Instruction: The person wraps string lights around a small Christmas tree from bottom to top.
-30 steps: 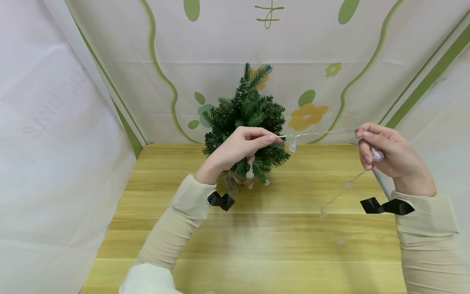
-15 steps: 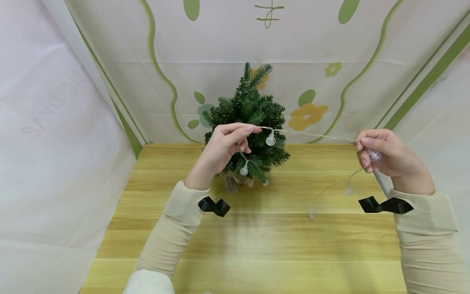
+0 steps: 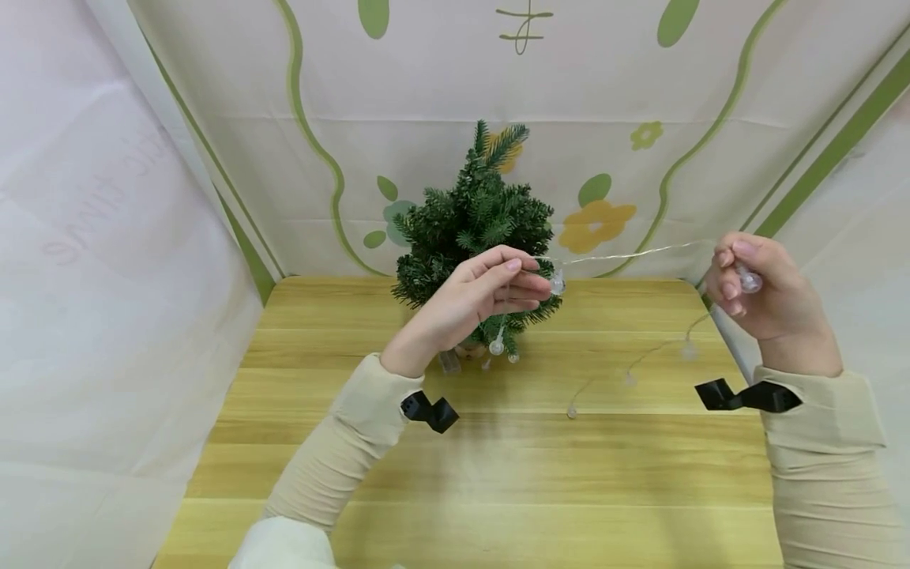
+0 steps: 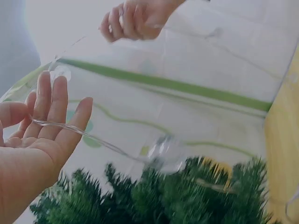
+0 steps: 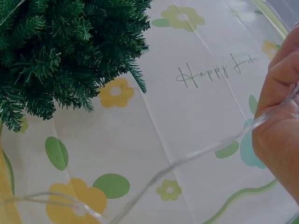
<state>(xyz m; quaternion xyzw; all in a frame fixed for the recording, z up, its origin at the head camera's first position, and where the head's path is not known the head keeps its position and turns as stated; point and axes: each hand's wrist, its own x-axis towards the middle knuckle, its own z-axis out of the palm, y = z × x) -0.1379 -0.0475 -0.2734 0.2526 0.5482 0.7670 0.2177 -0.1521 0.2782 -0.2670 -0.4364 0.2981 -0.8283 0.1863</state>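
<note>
A string of clear bulb lights (image 3: pixel 640 254) stretches between both hands in front of a small artificial Christmas tree (image 3: pixel 472 213). The left hand (image 3: pixel 479 294), before the tree's lower right, pinches the wire (image 4: pixel 79 130) between thumb and index finger; its other fingers are extended. One bulb (image 3: pixel 558 283) hangs by those fingertips, another bulb (image 3: pixel 496 347) dangles below the hand. To the right, the right hand (image 3: pixel 771 296) grips the wire with curled fingers, a bulb (image 3: pixel 749 280) at its palm. From it a loose length with several bulbs (image 3: pixel 572 412) trails down leftward.
The tree stands at the back of a wooden table (image 3: pixel 455 474), with a small clear box (image 3: pixel 449 362) beside its base. Printed fabric walls (image 3: pixel 398 71) enclose the back and both sides.
The left hand moved left, then back right, and its lower fingers straightened. The right hand rose slightly and shifted right. The trailing bulbs swung leftward.
</note>
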